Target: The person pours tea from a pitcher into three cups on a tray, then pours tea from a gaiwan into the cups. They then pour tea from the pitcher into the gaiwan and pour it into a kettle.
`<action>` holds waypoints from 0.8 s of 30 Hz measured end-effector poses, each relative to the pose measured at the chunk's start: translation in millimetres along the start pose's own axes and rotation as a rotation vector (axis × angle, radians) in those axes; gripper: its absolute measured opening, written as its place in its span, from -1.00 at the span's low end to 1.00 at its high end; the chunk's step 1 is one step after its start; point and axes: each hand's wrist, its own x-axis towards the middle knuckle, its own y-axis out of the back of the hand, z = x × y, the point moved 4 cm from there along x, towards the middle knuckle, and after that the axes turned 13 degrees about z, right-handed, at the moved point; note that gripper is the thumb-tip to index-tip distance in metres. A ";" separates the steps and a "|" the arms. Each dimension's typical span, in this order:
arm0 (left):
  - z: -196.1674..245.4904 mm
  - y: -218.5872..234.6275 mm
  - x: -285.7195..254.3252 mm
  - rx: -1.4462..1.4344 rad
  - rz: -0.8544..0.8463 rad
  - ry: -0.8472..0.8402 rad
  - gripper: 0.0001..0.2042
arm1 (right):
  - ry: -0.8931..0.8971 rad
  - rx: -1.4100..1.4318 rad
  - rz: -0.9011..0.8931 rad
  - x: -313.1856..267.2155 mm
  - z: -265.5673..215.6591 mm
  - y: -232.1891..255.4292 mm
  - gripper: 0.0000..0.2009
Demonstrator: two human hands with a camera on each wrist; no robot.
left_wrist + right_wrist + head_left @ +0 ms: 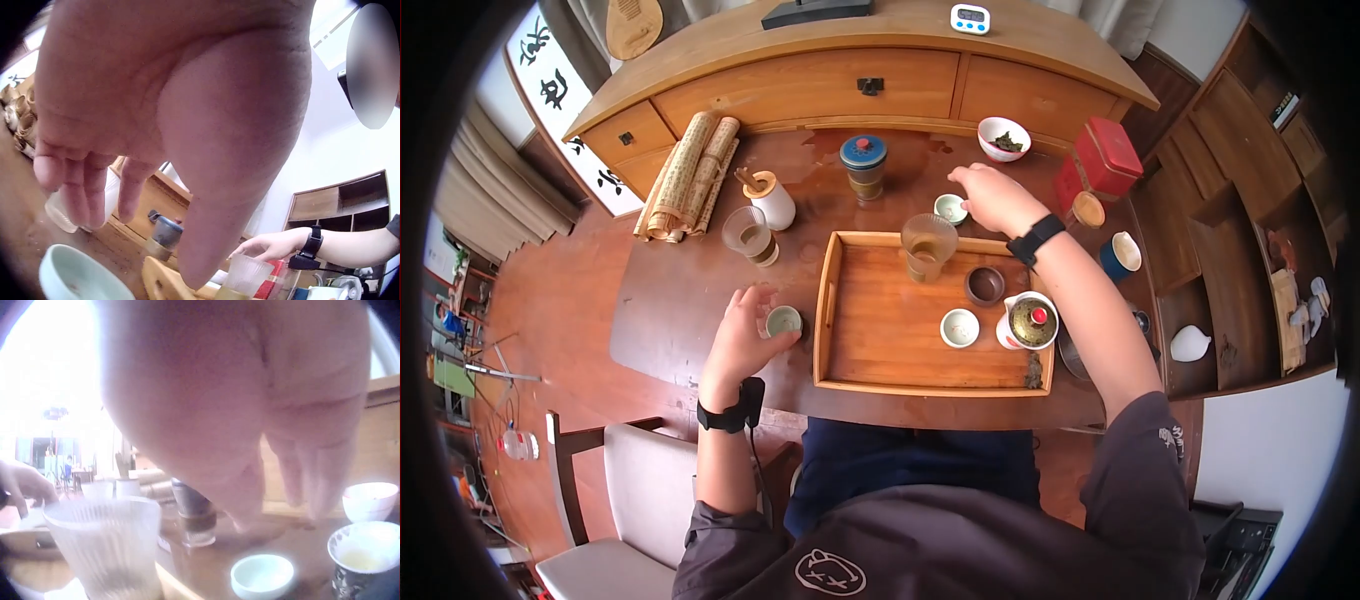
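My left hand (pixel 738 340) is beside a small pale green teacup (pixel 784 322) on the table, left of the wooden tray (pixel 930 390). In the left wrist view its fingers are spread loosely, with the cup (pixel 81 275) below them. Behind the tray, my right hand (pixel 997 198) reaches out over another pale green teacup (pixel 950 209). The right wrist view has that cup (pixel 262 576) standing below the fingertips, nothing held. On the tray are a ribbed glass (pixel 929 245), a brown cup (pixel 985 286), a third teacup (pixel 960 328) and a lidded teapot (pixel 1030 322).
A second ribbed glass (pixel 750 236), a white jar (pixel 774 203) and bamboo scrolls (pixel 690 180) stand at the left. Towards the back are a blue-lidded container (pixel 863 165) and a bowl of leaves (pixel 1004 139). A red tin (pixel 1100 165) is beyond my right forearm.
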 end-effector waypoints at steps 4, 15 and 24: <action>37.0 -5.6 1.7 -0.070 -0.045 -0.133 -0.42 | -0.100 -0.061 -0.135 -35.4 -20.7 52.8 -0.63; 135.8 -140.8 -15.5 -0.180 -0.292 -0.522 -0.33 | -0.432 0.089 -0.251 -175.3 -37.2 69.1 -0.12; 148.5 -189.5 -19.6 0.037 -0.278 -0.458 -0.32 | -0.354 0.121 0.014 -197.5 -34.2 53.0 -0.12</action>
